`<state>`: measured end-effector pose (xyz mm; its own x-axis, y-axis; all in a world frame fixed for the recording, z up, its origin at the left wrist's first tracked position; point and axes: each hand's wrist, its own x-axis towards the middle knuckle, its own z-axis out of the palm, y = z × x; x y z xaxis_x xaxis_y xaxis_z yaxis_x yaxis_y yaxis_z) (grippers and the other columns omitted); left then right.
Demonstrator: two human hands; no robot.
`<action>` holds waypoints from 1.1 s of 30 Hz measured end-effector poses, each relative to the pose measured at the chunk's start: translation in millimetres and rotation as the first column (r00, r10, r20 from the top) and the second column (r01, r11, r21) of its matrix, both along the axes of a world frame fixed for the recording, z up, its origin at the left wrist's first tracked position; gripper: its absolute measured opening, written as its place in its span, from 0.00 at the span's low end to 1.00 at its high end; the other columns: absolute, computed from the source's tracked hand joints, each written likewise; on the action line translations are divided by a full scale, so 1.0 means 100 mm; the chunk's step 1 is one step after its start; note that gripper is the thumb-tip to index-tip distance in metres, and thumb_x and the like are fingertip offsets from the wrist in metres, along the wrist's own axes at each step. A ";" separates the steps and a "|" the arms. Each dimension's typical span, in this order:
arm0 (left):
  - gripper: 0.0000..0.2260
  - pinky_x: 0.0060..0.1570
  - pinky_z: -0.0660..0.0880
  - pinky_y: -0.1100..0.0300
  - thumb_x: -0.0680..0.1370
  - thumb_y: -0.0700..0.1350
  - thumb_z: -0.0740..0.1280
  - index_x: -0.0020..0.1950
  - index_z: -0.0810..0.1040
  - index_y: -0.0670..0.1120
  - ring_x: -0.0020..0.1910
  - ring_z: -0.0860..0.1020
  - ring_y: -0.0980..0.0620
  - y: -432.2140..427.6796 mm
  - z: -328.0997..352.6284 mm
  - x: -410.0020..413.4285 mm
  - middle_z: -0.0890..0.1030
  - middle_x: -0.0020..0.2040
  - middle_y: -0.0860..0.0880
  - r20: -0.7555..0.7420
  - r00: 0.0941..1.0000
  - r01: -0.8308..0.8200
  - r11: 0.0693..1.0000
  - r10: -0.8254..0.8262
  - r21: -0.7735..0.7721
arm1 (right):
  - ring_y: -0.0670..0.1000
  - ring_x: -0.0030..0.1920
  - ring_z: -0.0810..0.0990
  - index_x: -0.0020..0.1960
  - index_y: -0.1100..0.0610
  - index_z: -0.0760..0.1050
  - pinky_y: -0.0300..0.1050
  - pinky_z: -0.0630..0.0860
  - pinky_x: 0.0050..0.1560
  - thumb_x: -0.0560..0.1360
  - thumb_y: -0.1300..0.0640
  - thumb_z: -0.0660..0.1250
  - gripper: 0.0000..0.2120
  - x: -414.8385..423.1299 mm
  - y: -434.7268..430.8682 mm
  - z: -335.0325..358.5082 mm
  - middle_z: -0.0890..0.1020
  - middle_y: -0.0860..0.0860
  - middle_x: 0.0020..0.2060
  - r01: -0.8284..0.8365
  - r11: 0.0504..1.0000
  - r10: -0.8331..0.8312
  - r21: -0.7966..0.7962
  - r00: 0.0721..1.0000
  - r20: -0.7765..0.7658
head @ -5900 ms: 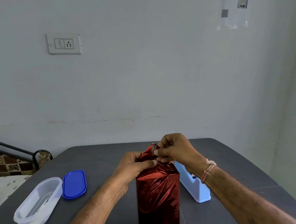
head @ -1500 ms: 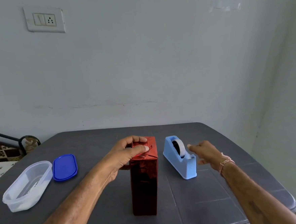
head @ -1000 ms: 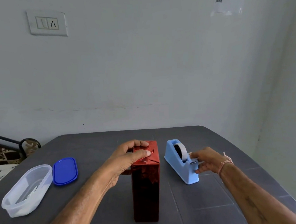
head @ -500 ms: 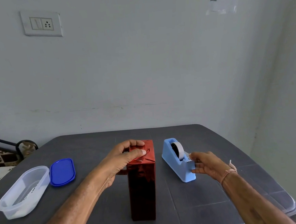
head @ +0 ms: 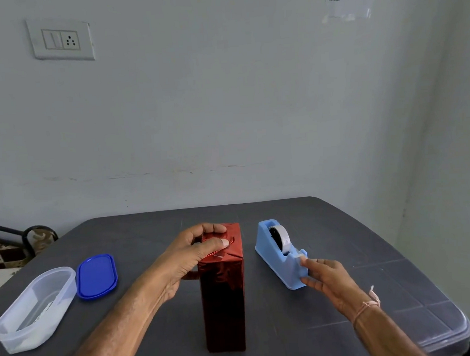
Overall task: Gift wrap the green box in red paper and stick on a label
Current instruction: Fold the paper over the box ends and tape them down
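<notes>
One red-wrapped box (head: pixel 222 295), one tape dispenser (head: pixel 278 261), one tub (head: pixel 20 341), one lid (head: pixel 96 276)

Box (head: pixel 222 290): shiny red, darker on near side. Tape holder (head: pixel 278 261): lt blue; roll (head: pixel 284 237) whitish-grey. Lid (head: pixel 96 276): bright blue. Tub (head: pixel 34 306): clear, milky. Desk (head: pixel 343 226): dk grey w/ faint grid lines. Cloth (head: pixel 3 255) far left: brown & cream checks. Wrist thread (head: pixel 372 303): pink.

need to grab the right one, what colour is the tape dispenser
Light blue; the tape dispenser shows best in the head view, right of the wrapped box.
</notes>
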<state>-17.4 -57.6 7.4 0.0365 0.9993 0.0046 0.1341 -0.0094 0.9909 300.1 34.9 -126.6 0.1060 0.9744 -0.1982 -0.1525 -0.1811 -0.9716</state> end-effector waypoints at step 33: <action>0.12 0.44 0.79 0.64 0.73 0.49 0.78 0.56 0.84 0.57 0.51 0.85 0.55 0.00 0.04 -0.02 0.85 0.56 0.52 -0.045 0.999 0.023 1.000 -0.022 0.013 | 0.54 0.59 0.80 0.56 0.54 0.80 0.55 0.77 0.65 0.83 0.43 0.63 0.15 -1.42 -0.34 2.30 0.81 0.51 0.56 -0.699 0.659 0.346 -0.277 -0.045 0.937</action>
<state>-19.1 -57.3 11.1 0.0592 0.9981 0.0162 0.1783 -0.0266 0.9836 157.7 1.3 103.2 -0.5446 0.8114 -0.2122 0.8267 0.4766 -0.2991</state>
